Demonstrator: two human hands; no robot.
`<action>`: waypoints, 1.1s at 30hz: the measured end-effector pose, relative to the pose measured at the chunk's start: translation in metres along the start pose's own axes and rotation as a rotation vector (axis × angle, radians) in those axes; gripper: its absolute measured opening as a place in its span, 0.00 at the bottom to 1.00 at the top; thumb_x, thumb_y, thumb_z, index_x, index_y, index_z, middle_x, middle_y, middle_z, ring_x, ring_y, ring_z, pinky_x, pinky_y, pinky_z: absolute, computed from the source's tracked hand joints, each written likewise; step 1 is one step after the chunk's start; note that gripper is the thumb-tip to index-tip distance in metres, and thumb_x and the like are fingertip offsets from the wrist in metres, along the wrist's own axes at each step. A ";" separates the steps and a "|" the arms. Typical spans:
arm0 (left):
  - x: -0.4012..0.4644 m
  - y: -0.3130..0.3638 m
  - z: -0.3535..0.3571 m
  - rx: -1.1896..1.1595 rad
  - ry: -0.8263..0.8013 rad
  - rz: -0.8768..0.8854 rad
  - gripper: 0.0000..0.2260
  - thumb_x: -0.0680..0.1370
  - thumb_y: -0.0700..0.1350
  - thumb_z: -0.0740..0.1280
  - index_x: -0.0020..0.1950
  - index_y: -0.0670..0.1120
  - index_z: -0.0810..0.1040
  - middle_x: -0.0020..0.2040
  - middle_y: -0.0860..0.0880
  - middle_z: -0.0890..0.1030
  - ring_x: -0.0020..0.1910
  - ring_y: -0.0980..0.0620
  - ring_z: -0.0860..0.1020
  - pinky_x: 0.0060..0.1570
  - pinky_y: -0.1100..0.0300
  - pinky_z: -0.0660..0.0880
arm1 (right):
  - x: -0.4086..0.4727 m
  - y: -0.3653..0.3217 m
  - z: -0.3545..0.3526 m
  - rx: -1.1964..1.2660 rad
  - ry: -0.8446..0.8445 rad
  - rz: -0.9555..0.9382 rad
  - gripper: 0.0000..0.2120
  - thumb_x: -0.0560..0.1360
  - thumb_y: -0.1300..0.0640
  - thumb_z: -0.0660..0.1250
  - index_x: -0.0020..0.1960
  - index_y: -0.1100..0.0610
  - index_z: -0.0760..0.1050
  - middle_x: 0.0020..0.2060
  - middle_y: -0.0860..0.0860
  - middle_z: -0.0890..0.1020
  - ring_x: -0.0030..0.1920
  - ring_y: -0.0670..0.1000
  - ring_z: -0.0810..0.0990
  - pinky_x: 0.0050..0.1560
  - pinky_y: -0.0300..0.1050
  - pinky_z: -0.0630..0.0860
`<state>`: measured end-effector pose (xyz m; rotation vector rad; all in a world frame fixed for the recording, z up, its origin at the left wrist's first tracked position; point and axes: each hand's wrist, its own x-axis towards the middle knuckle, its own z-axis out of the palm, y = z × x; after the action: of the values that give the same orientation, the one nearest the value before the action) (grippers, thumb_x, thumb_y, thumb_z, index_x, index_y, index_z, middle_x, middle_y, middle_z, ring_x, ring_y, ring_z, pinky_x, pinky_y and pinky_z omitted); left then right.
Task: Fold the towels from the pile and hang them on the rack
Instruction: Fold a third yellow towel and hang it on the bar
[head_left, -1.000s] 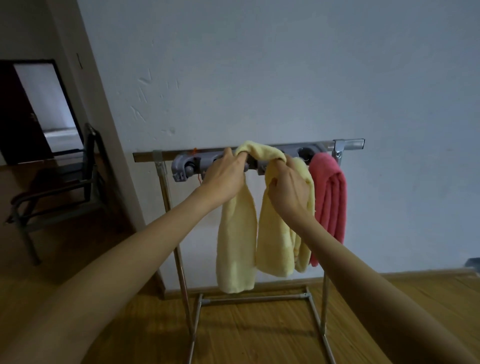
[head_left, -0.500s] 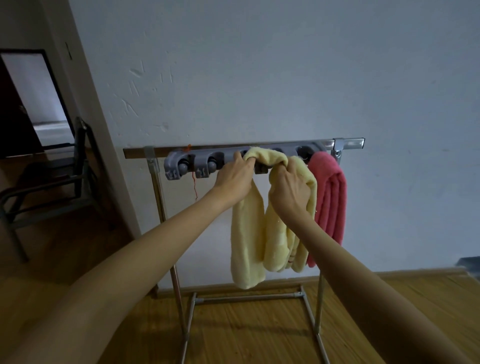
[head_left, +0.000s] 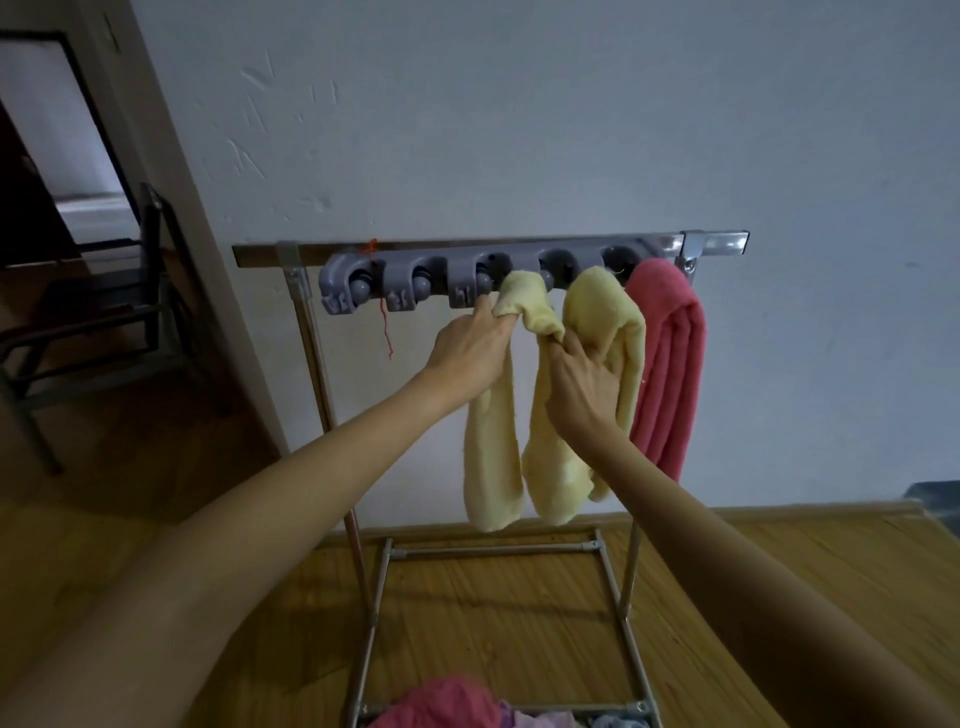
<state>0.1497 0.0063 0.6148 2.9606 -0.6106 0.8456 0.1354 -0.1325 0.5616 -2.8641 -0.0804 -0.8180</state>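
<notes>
Rack (head_left: 717, 242), steel rail across the frame's middle, standing close against the pale wall, its uprights running down to a floor frame at lower centre. Grey clip strip (head_left: 467, 275) fixed along the rail, five round holders; the two leftmost show nothing in them. Yellow towel (head_left: 493, 457) at centre, pushed up at the fourth holder, its two ends hanging side by side toward the floor frame. Left hand (head_left: 470, 348) curled round the towel's left fold just below the strip; right hand (head_left: 582, 384) pinching the fold beside it, the two hands close but apart. Second yellow towel (head_left: 618, 317) hangs just right of the right hand, touching a pink towel (head_left: 670, 364) at the rail's right end. Pile of pink and pale cloth (head_left: 447, 701) at the bottom edge, inside the floor frame. Wood floor (head_left: 779, 571) open to the right of the rack; dark chair (head_left: 104, 312) and doorway at upper left.
</notes>
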 end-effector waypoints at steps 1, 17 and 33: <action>-0.004 0.000 0.003 0.022 0.015 0.010 0.18 0.78 0.35 0.56 0.67 0.44 0.66 0.55 0.40 0.70 0.42 0.39 0.75 0.33 0.53 0.64 | -0.001 0.001 0.002 -0.001 -0.001 -0.015 0.32 0.73 0.68 0.61 0.74 0.55 0.58 0.69 0.52 0.66 0.52 0.57 0.76 0.37 0.45 0.64; -0.012 -0.002 0.024 -0.299 0.374 0.141 0.10 0.74 0.37 0.64 0.55 0.40 0.77 0.48 0.42 0.75 0.42 0.46 0.76 0.38 0.59 0.72 | -0.007 0.013 0.026 0.065 -0.058 -0.152 0.27 0.74 0.66 0.58 0.72 0.53 0.63 0.64 0.54 0.71 0.51 0.61 0.77 0.38 0.48 0.65; -0.096 -0.016 0.096 -0.704 -0.020 -0.166 0.29 0.70 0.52 0.72 0.65 0.43 0.66 0.58 0.47 0.73 0.53 0.51 0.75 0.51 0.53 0.77 | -0.035 0.017 0.059 0.796 -0.252 -0.151 0.30 0.73 0.69 0.61 0.74 0.57 0.61 0.64 0.51 0.74 0.64 0.49 0.72 0.61 0.39 0.72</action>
<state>0.1293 0.0458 0.4859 2.3362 -0.5146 0.4563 0.1384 -0.1399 0.4912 -2.1890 -0.5269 -0.3204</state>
